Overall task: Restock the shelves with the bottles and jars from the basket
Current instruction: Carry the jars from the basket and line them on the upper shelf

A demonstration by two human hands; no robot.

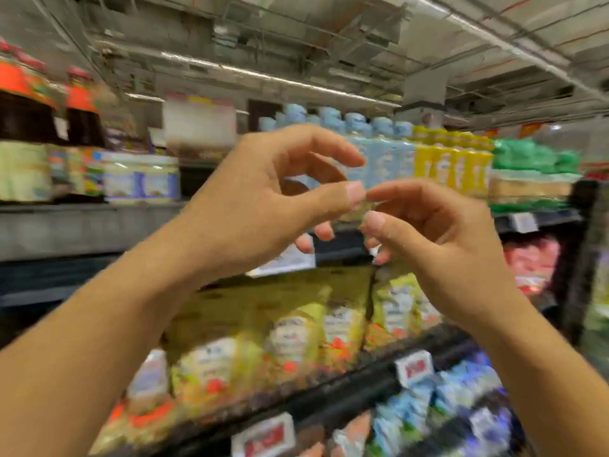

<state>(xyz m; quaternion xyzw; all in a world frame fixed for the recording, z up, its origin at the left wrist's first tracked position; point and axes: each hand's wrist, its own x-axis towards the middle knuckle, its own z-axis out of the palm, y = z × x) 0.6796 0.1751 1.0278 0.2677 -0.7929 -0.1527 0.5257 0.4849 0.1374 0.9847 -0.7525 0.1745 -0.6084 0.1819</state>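
hands are raised in front of the blue-capped bottles (385, 153): left hand (270, 192) just left of and below them, right hand (438, 232) below them, one thumb tip and one fingertip nearly meeting. grip of each is loosely spread, fingers curved round nothing visible; blur prevents ruling out a very small item. basket is not in view. yellow bottles (451, 156) stand immediately right of the blue-capped bottles, white jars (141, 179) well to their left. judgement: plastic bottles likely light, slightly yielding, smooth; take at the body below the shoulder. jars likely heavier, breakable if glass; take round the body, not the lid.
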